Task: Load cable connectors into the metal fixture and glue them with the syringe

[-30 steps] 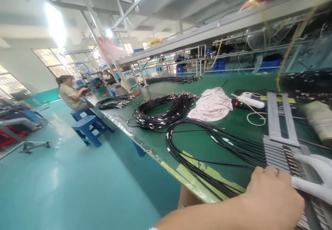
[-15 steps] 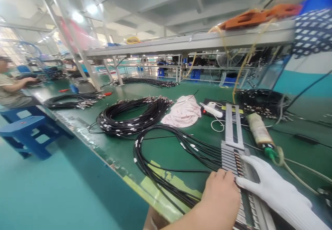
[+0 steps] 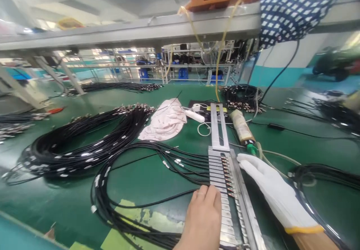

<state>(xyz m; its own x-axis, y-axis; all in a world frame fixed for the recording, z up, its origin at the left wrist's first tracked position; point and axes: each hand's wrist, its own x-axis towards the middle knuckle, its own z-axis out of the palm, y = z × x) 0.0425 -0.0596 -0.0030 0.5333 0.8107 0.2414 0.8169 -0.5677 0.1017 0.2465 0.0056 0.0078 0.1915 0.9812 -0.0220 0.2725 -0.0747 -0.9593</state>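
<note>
My bare left hand [image 3: 203,210] is closed, its fingers curled over a black cable [image 3: 180,196] at the slotted metal fixture [image 3: 216,167]. Several other black cables lie side by side in the upper slots, their copper-coloured end pins [image 3: 226,171] pointing right. The slack of these cables loops over the green table to the left. On the fixture's right side, my white-gloved right hand [image 3: 270,184] has its fingers stretched out near the metal rail. No object shows in it. A flat metal frame [image 3: 220,126] with a long opening adjoins the fixture's far end.
A big coil of black cables [image 3: 84,148] lies left of a pink cloth [image 3: 165,118]. Behind the fixture are a white handheld tool [image 3: 195,115] and a wrapped bottle with a green cap [image 3: 242,128]. More cables [image 3: 329,175] lie at right; a shelf [image 3: 126,30] spans overhead.
The view has swung right and closer to the fixture. My right hand has moved off the pins to the rail's right side. My left hand stays at the slots with the cable.
</note>
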